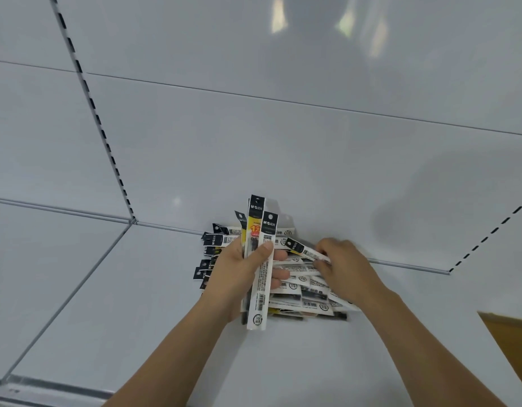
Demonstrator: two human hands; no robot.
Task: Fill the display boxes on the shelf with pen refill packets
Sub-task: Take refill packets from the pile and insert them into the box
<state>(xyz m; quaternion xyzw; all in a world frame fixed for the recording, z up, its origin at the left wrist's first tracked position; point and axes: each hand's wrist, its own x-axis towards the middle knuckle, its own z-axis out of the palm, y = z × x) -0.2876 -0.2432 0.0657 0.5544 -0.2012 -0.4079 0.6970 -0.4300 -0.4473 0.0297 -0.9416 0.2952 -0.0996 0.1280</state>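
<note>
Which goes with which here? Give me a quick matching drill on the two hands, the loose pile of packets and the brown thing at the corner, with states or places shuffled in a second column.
Things:
1. left hand
2. right hand
3. pile of refill packets
4. brown surface

States or places:
A. lying loose on the white shelf, against the back panel
B. pinching one packet at the top of the pile
C. at the far right edge of the view, partly cut off
D. gripping an upright bundle of packets

Pairs: 1-D, 2-B, 3-A, 4-C
</note>
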